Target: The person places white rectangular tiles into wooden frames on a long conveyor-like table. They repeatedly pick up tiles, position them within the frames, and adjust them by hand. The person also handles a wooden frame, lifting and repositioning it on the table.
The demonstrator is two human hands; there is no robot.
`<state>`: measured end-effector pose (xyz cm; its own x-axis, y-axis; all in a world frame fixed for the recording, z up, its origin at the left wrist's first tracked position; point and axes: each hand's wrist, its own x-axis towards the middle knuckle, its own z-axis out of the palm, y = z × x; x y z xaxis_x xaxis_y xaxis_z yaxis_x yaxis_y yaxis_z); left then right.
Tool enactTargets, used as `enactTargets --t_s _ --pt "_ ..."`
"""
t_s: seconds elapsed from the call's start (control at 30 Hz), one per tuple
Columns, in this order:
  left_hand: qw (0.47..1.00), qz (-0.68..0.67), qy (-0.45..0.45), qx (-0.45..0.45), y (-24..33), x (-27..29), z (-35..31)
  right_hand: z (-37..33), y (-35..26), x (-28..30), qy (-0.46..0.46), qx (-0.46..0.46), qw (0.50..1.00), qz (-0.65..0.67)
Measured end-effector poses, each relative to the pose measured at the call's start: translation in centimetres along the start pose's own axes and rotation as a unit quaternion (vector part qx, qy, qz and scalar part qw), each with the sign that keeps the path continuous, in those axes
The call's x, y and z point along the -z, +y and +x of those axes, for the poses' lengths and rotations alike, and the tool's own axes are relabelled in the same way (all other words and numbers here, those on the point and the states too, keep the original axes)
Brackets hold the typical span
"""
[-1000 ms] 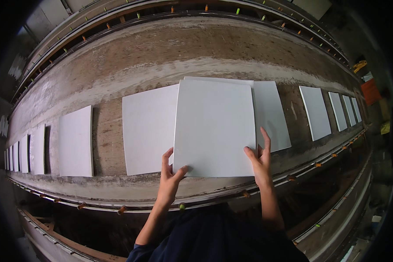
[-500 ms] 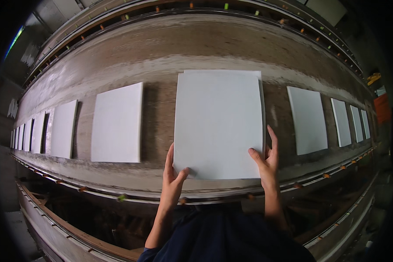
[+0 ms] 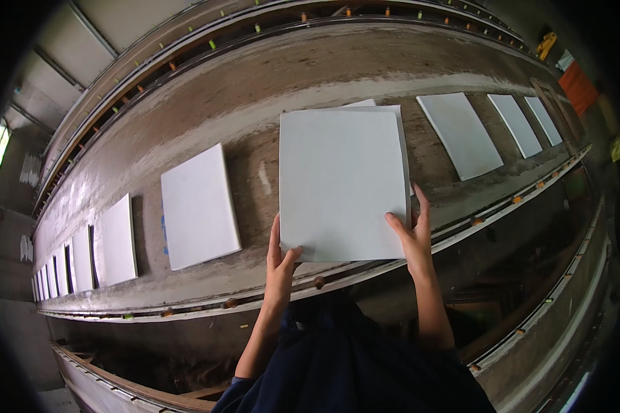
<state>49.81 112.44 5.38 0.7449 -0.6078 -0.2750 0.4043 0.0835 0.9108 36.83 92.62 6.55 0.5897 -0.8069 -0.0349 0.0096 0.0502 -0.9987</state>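
Head view, change: against half a second ago, we see the bench slant upward to the right; the white board stack stays in our hands.
Long axis: away from our body, nearly vertical in view, broad face toward us.
Left hand: grasping the stack's near left corner.
Right hand: grasping its right edge.
Stack's place: over the bench (another white board peeks past its far edge).

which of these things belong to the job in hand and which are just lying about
In use:
held white rectangular panels, between left hand and right hand
white panels on the long table

Apparently just lying about, far right:
orange object
upper yellow object
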Motion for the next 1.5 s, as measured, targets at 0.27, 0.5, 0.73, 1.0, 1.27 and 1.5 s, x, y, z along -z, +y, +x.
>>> enactTargets --t_s 0.27,0.5,0.73,1.0,1.27,1.5 --pt "0.999 0.031 -0.015 0.01 -2.8 -6.7 2.5 2.9 1.7 7.1 0.018 0.009 1.0 -0.01" --pt "0.996 0.082 -0.001 -0.031 -2.7 -12.5 3.4 7.0 1.7 12.3 0.008 0.034 0.998 -0.047" --pt "0.998 0.048 0.031 0.004 -4.6 -19.6 5.6 13.0 0.3 17.6 -0.058 0.008 0.997 -0.044" --pt "0.997 0.079 0.003 0.017 -5.3 -27.1 8.1 17.6 -1.2 24.7 -0.059 -0.021 0.996 -0.069" --pt "0.985 0.172 0.001 -0.005 -5.9 -34.4 8.7 20.7 -1.1 32.0 -0.062 -0.018 0.997 -0.046" --pt "0.987 0.152 0.034 -0.036 -11.0 -46.0 8.1 25.2 -1.7 43.1 -0.112 -0.031 0.993 0.002"
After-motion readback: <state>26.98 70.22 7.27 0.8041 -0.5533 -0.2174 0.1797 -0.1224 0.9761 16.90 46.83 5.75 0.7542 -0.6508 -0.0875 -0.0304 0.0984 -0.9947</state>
